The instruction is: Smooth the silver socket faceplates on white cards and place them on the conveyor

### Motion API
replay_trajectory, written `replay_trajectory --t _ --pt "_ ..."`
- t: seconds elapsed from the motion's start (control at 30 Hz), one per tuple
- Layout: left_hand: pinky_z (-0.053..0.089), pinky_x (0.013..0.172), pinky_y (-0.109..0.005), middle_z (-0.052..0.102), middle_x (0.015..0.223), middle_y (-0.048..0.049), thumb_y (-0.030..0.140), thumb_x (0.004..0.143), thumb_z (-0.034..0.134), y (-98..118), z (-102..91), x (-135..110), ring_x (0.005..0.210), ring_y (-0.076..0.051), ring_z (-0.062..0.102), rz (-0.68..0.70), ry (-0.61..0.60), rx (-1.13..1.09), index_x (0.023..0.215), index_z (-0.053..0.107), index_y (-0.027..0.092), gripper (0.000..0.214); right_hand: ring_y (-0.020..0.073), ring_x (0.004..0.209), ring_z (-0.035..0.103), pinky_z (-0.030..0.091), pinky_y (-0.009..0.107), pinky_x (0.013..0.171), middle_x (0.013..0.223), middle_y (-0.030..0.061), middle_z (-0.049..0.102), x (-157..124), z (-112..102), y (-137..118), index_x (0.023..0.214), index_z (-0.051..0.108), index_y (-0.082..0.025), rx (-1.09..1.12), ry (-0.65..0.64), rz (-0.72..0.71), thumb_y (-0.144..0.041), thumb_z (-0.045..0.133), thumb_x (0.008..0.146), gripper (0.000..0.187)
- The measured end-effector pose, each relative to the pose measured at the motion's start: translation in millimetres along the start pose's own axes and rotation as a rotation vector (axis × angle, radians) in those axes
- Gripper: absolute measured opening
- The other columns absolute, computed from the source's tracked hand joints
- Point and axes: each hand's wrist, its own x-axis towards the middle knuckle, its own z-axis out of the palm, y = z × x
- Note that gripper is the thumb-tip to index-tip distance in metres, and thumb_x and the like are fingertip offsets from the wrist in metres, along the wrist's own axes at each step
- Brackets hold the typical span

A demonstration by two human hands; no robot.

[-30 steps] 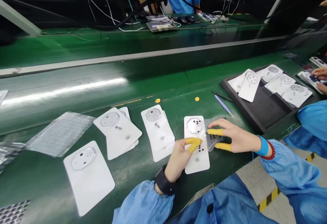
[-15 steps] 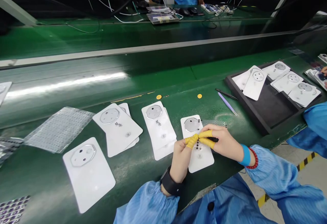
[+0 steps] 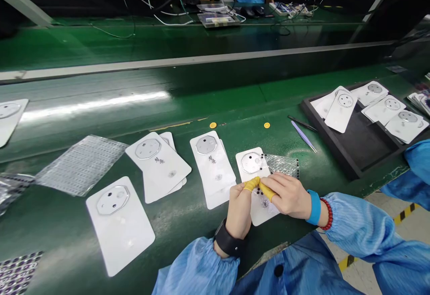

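Note:
Over a white panel (image 3: 264, 215) with a grey octagonal inset, my left hand (image 3: 240, 203) and my right hand (image 3: 290, 194) meet fingertip to fingertip. Both wear yellow finger cots. Their fingers are closed in a pinch, and whatever they pinch is hidden. A clear film sheet (image 3: 284, 165) with small black dots along its edges lies partly over the panel, behind my right hand. More small black dots show just below the fingertips. Left of my hands is a stack of similar panels (image 3: 215, 169) with dark markings.
Further left lie more stacked panels (image 3: 161, 165), a single panel (image 3: 122, 232) and bubbled clear sheets (image 3: 82, 165). Purple tweezers (image 3: 303, 136), a black tool (image 3: 302, 123) and yellow finger cots (image 3: 212, 125) lie behind. A black tray (image 3: 369, 140) holds panels, near another person's blue sleeve (image 3: 418, 162).
My right hand has turned and its fingers have folded closer to my left fingertips. More of the clear film sheet shows. The whole view has shifted slightly.

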Motion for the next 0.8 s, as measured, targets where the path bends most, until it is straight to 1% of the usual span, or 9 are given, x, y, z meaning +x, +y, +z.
replay_trajectory --t 0.1,0.17,0.27,0.37,0.47,0.53,0.6,0.7,0.8 --pt "0.048 0.060 -0.030 0.067 0.059 0.0018 0.027 0.069 0.070 -2.9 0.1 0.2 0.057 -0.014 0.061 0.011 -0.008 0.024 0.065 0.066 0.015 0.013 0.0190 0.082 0.063 0.056 0.038 0.077 0.092 0.0110 0.070 -1.8 0.6 3.2 0.071 0.063 -0.017 0.086 -0.011 -0.053 -0.006 0.037 0.092 0.035" --pt "0.048 0.059 -0.029 0.068 0.059 -0.0002 0.028 0.068 0.070 -3.9 -0.2 1.0 0.058 -0.016 0.062 0.030 0.001 0.050 0.065 0.069 0.015 0.014 0.0188 0.083 0.064 0.056 0.038 0.079 0.094 0.0104 0.069 -3.6 -0.1 7.8 0.079 0.064 -0.017 0.232 -0.044 0.050 -0.012 0.040 0.095 0.029" --pt "0.050 0.062 -0.032 0.074 0.067 -0.0056 0.035 0.069 0.070 1.0 -3.4 2.2 0.066 -0.022 0.067 0.066 0.008 0.110 0.070 0.074 0.013 0.022 0.0167 0.085 0.065 0.057 0.031 0.075 0.098 0.0091 0.068 -9.6 -2.6 19.8 0.095 0.063 -0.018 0.386 -0.069 0.279 -0.022 0.045 0.096 0.018" --pt "0.052 0.079 -0.038 0.077 0.092 -0.0102 0.038 0.068 0.074 14.6 -10.2 -0.4 0.086 -0.028 0.069 0.152 0.032 0.195 0.084 0.077 0.015 0.029 0.0151 0.083 0.066 0.059 0.027 0.071 0.096 0.0085 0.066 -18.7 -5.2 36.7 0.097 0.062 -0.018 0.425 -0.031 0.415 -0.022 0.046 0.096 0.016" --pt "0.039 0.104 -0.039 0.071 0.117 -0.0086 0.035 0.067 0.079 28.8 -16.7 -8.4 0.118 -0.031 0.057 0.290 0.078 0.274 0.102 0.074 0.020 0.038 0.0126 0.071 0.068 0.060 0.024 0.063 0.091 0.0074 0.066 -24.2 -9.4 51.7 0.092 0.062 -0.017 0.488 0.016 0.531 -0.027 0.047 0.096 0.018" --pt "0.032 0.111 -0.037 0.061 0.134 -0.0063 0.035 0.071 0.077 33.5 -18.7 -14.5 0.134 -0.029 0.043 0.372 0.079 0.319 0.125 0.061 0.025 0.057 0.0130 0.070 0.068 0.060 0.023 0.059 0.090 0.0074 0.066 -21.8 -15.6 55.3 0.090 0.063 -0.017 0.511 0.058 0.594 -0.030 0.050 0.095 0.019" --pt "0.036 0.111 -0.039 0.050 0.145 -0.0058 0.038 0.076 0.073 33.5 -18.8 -19.2 0.139 -0.029 0.037 0.409 0.050 0.351 0.146 0.036 0.030 0.080 0.0152 0.078 0.069 0.061 0.025 0.064 0.093 0.0075 0.067 -13.0 -24.8 51.2 0.091 0.063 -0.018 0.513 0.112 0.649 -0.029 0.053 0.093 0.015" --pt "0.047 0.101 -0.041 0.043 0.150 -0.0083 0.042 0.080 0.068 28.7 -17.1 -22.6 0.134 -0.031 0.045 0.368 -0.045 0.330 0.154 0.005 0.032 0.098 0.0175 0.090 0.067 0.059 0.033 0.080 0.097 0.0069 0.069 9.8 -37.5 33.7 0.092 0.063 -0.020 0.533 0.206 0.643 -0.023 0.057 0.091 0.007" --pt "0.055 0.088 -0.041 0.057 0.138 -0.0124 0.042 0.081 0.067 25.1 -15.7 -23.5 0.118 -0.031 0.060 0.279 -0.133 0.292 0.152 -0.013 0.028 0.108 0.0176 0.091 0.066 0.056 0.035 0.084 0.097 0.0063 0.069 32.9 -38.5 16.3 0.094 0.064 -0.020 0.581 0.227 0.514 -0.017 0.056 0.090 0.009"
